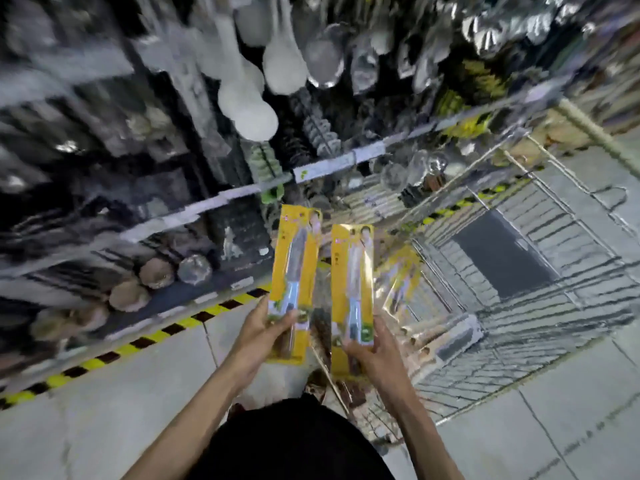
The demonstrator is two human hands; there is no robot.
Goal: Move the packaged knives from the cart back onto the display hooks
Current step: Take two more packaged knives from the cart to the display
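Your dark top fills the bottom edge, and both forearms reach forward from it. Your left hand [258,332] pinches the lower end of one yellow-carded knife pack [296,258], thumb across the front, the card upright above the black-and-yellow floor tape [156,336]. Just to its right, and not touching it, a second knife pack [351,271] stands upright with its bottom gripped by your right hand [375,348]. Further right, at least one more pack [398,275] lies in the wire cart [554,323].

Motion blur hides the hooks themselves, and only white ladles [249,109] show hanging above. With both hands full, you'd best hang one pack at a time. Raise the left one first, line the top of its card up with a free hook, slide it on squarely, then let go. Hold the card low so its top is clear, and don't let the two packs knock together.
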